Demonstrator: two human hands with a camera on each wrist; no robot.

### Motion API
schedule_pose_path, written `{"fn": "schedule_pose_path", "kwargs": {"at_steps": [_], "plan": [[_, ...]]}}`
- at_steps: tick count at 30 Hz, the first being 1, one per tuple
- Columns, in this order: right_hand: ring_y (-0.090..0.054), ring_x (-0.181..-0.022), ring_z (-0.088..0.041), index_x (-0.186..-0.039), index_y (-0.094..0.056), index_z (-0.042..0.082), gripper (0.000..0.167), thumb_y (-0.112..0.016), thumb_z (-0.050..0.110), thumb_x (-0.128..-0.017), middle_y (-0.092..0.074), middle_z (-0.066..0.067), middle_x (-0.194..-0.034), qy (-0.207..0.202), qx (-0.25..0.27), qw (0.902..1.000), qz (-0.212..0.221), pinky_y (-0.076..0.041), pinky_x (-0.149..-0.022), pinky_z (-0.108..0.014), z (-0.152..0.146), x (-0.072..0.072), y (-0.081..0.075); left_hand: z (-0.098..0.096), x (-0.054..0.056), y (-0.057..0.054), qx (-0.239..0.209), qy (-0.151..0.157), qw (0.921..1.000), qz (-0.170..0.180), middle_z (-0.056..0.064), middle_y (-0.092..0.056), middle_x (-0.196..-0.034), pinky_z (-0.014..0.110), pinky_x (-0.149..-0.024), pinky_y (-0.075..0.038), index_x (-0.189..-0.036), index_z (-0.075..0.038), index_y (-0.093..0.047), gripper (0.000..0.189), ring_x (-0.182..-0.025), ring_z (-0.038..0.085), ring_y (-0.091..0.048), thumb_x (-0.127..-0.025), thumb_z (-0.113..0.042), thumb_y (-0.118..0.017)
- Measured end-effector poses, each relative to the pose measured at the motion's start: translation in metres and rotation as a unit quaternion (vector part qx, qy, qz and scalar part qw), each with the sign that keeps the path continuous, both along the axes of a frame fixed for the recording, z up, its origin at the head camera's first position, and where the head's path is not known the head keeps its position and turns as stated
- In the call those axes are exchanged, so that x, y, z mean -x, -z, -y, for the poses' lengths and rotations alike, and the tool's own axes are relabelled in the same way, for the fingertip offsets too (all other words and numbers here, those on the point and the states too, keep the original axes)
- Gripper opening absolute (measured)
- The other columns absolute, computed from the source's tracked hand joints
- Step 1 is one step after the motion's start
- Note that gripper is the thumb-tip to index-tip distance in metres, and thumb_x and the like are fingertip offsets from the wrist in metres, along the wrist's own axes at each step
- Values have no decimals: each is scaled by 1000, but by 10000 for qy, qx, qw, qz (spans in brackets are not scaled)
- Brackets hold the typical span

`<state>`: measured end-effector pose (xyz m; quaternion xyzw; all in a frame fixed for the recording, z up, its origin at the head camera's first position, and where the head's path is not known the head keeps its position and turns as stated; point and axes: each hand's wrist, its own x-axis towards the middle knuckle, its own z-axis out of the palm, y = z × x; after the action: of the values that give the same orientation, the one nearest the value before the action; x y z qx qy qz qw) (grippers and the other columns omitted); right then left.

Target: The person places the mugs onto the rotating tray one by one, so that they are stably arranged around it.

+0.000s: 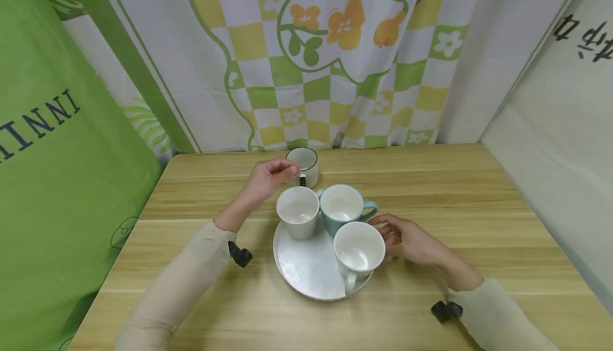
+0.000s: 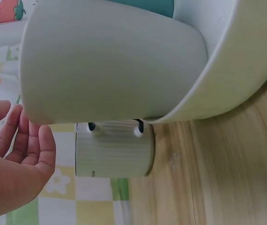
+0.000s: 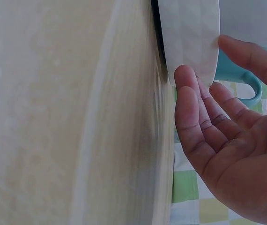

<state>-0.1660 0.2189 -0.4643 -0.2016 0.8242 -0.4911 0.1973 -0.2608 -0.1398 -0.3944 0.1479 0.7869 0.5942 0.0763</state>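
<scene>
Tray (image 1: 306, 266) near the middle of the table (image 1: 407, 319), and it's carrying 3 cups! The rear-left cup (image 1: 298, 212) sits at the back, with the rear-right cup (image 1: 341, 205) just beside it, handle (image 1: 370, 210) out to the right. In front of that 2nd cup stands the front-right cup (image 1: 359, 250), over the tray's right side. Behind the rear-left cup, off the tray, it's the mug (image 1: 308, 167), left hand (image 1: 270, 178) at its left. Across on the other flank, the right hand (image 1: 407, 239), right of the front-right cup! And behind the table's far edge, the curtain (image 1: 335, 74).
</scene>
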Motion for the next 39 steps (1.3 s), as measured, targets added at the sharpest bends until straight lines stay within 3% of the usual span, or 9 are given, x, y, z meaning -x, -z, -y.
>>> {"fn": "schedule_pose_path", "kwargs": {"at_steps": [15, 27, 33, 39], "plan": [[-69, -87, -24, -139, -49, 1, 63, -79, 9, -84, -67, -25, -116, -17, 57, 10000, -29, -59, -61, -35, 0, 0, 0, -1, 18, 13, 16, -150, 9992, 363, 23, -69, -119, 52, -101, -52, -119, 2, -67, 29, -110, 36, -68, -98, -18, -65], [-69, -87, -22, -138, -49, 1, 62, -79, 8, -84, -67, -26, -116, -20, 61, 10000, -60, -58, -60, -31, 0, -2, -2, 1, 31, 33, 90, -117, 9981, 593, 19, -70, -117, 43, -96, -56, -120, 2, -67, 30, -91, 9, -69, -97, -17, -66], [-69, -87, -21, -139, -49, 1, 62, -78, 7, -84, -66, -26, -117, -16, 72, 10000, -45, -58, -60, -32, 0, -2, -1, -1, 34, 38, 118, -106, 9983, 563, 23, -70, -114, 43, -93, -57, -119, 4, -67, 30, -86, 7, -67, -97, -16, -66], [-69, -86, -23, -139, -49, 1, 63, -78, 6, -84, -66, -25, -117, 27, 49, 10000, 35, -58, -60, -34, 0, -1, 0, -2, 35, 42, 150, -86, 9987, 490, 25, -69, -112, 28, -81, -59, -118, 6, -67, 29, -84, 8, -65, -96, -13, -67]]}}
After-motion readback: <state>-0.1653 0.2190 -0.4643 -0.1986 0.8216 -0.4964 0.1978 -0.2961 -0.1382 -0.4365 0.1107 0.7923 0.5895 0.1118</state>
